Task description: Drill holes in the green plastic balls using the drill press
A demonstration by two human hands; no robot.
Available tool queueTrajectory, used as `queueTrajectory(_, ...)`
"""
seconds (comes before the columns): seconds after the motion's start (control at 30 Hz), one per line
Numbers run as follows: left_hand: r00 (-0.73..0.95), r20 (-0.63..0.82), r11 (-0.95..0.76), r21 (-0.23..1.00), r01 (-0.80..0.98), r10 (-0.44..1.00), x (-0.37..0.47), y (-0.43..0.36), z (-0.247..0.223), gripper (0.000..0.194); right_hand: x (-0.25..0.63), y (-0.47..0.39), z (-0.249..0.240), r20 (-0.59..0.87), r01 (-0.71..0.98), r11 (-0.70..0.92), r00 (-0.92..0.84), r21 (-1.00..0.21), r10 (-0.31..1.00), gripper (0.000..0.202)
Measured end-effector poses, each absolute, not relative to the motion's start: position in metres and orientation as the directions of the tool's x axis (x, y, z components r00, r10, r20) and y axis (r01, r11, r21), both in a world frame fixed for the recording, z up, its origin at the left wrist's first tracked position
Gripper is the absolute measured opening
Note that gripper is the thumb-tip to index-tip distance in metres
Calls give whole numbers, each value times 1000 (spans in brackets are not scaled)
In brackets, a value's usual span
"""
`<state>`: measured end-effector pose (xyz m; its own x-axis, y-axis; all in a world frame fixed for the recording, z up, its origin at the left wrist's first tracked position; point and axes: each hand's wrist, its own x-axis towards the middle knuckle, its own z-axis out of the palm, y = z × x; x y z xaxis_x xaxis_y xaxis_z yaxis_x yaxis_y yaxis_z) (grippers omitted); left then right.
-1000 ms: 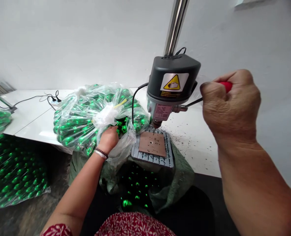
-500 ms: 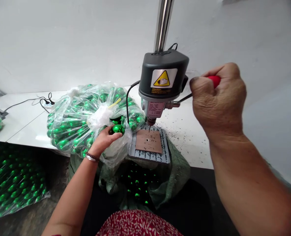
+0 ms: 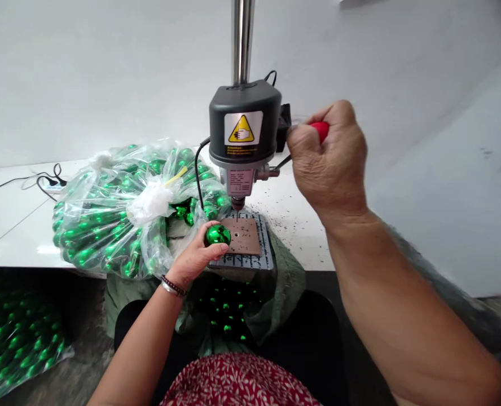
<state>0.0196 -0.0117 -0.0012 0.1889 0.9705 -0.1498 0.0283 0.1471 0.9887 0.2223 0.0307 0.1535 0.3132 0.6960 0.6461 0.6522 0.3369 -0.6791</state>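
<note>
Between the thumb and fingers of my left hand (image 3: 193, 258) is a shiny green ball ornament (image 3: 217, 235). It is at the left edge of a brown board (image 3: 247, 239) with a small hole, which lies on the ridged metal base (image 3: 267, 248) of a drill press (image 3: 244, 127). The bit points down above the board, apart from the ball. My right hand (image 3: 333, 158) is wrapped round the red knob (image 3: 320, 131) of the press lever, to the right of the drill head.
A clear plastic bag (image 3: 102, 225) full of green balls lies on the white table (image 3: 9, 225), torn open near the press. More balls fill a bag (image 3: 17, 344) at lower left and a green sack (image 3: 284, 282) below the base. Dark shavings litter the tabletop.
My left hand has drawn the green ball out of the bag and moved it right, to the board. My right hand stays on the lever knob. The whole view has shifted.
</note>
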Motion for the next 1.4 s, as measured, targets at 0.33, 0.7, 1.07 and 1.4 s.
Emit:
queueTrajectory(0.33, 90, -108, 69, 931, 357, 990, 37, 18, -11, 52, 223, 28, 157, 607, 596, 353, 298, -721, 737, 14)
queueTrajectory(0.7, 88, -2, -54, 776, 629, 996, 45, 30, -12, 52, 226, 30, 155, 647, 624, 370, 297, -689, 703, 13)
queueTrajectory(1.07, 150, -97, -27, 748, 663, 984, 52, 36, 0, 61, 226, 30, 154, 628, 496, 454, 271, -741, 729, 11)
queueTrajectory(1.4, 133, -105, 3, 793, 609, 986, 54, 34, -4, 66, 230, 23, 132, 751, 633, 482, 254, -606, 609, 15)
